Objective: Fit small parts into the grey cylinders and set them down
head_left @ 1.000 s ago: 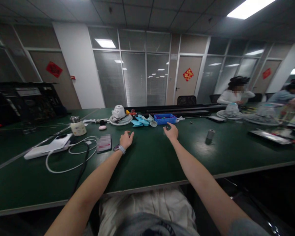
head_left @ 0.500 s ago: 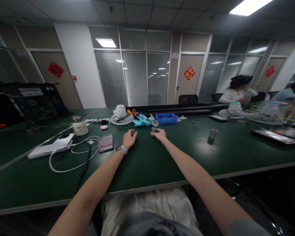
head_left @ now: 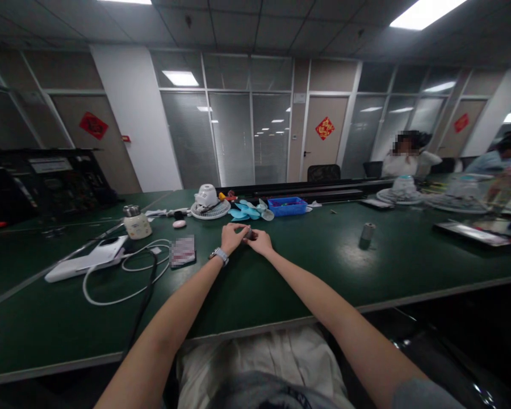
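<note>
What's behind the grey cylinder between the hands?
Beyond the grey cylinder lie blue fan blades on the green tabletop. The patch directly behind it is covered, and the left hand and right hand hide much of the cylinder.

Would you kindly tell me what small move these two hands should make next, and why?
Perhaps settle the left hand firmly on the small grey piece before the right hand lets go: both hands meet at it, and they hide so much of it that the left's hold cannot be judged.
</note>
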The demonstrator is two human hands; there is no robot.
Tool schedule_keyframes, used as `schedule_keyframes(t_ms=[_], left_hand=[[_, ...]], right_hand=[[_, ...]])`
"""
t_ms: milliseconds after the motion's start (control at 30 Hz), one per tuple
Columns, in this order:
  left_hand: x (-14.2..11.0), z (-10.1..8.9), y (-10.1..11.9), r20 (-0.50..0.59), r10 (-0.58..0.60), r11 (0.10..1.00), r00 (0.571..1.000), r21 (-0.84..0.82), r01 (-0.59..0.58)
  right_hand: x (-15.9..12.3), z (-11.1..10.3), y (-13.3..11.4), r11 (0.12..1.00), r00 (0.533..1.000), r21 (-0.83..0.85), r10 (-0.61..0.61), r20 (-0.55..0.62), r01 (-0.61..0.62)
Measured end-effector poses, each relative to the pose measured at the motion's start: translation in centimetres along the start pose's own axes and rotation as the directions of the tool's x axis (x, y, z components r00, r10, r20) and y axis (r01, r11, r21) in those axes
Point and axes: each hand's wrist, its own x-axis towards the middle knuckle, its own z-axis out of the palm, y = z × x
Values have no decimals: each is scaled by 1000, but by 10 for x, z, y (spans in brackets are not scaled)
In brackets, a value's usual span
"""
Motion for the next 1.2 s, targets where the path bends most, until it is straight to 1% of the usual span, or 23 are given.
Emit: schedule_keyframes(t_ms=[67, 133, 200, 300, 367, 433, 500, 600, 700, 767, 833, 933, 1000, 1033, 1100, 1133, 1167, 1200], left_hand=[[5, -2, -1, -33, 0, 1000, 999, -20, -1], [7, -6, -6, -68, -32, 999, 997, -21, 30], [5, -13, -12, -60, -78, 996, 995, 38, 81], [-4, -23, -23, 66, -162, 964, 985, 224, 143], [-11, -26, -27, 155, -208, 934, 966, 325, 149], [-15, -27, -29, 218, -229, 917, 949, 376, 135], [-17, -27, -29, 245, -233, 912, 941, 391, 124], [-17, -25, -30, 246, -228, 919, 942, 375, 125], [-15, -24, -31, 210, -250, 922, 945, 350, 166], [-15, -22, -32, 168, -286, 913, 943, 345, 216], [-14, -20, -33, 130, -318, 902, 939, 347, 257], [-14, -18, -33, 114, -335, 891, 935, 362, 275], [-14, -18, -33, 113, -334, 888, 936, 371, 272], [-14, -18, -33, 113, -333, 888, 936, 373, 271], [-13, -17, -34, 111, -331, 889, 937, 369, 270], [-13, -17, -34, 111, -332, 890, 937, 367, 272], [-13, -17, -34, 112, -332, 891, 936, 364, 273], [-13, -17, -34, 112, -333, 891, 936, 363, 274]], right_hand=[[1, 1, 2, 1000, 1000, -9, -3, -2, 3], [1, 2, 3, 1000, 1000, -13, 1, -10, -1], [1, 2, 3, 1000, 1000, -10, 6, -17, -6], [-1, 0, 1, 1000, 1000, 10, -3, -9, 3], [-3, -1, -1, 1000, 1000, 20, -7, -1, 7], [-2, -2, -3, 1000, 1000, 30, 1, 4, -1], [0, -7, -3, 1000, 1000, 22, 15, -17, -15], [7, -27, 4, 997, 991, -53, 45, -129, -52], [11, -59, 21, 980, 965, -160, 72, -254, -116], [11, -80, 36, 965, 949, -208, 95, -300, -162], [10, -93, 49, 949, 941, -232, 135, -311, -213], [10, -101, 62, 931, 934, -235, 206, -292, -279], [9, -100, 62, 928, 931, -222, 234, -280, -300], [8, -99, 59, 925, 926, -221, 239, -293, -308], [4, -97, 47, 918, 902, -251, 197, -383, -307], [1, -95, 39, 917, 889, -285, 135, -437, -279], [-3, -92, 29, 917, 883, -332, 43, -468, -221], [-7, -87, 18, 913, 888, -387, -68, -456, -128]])
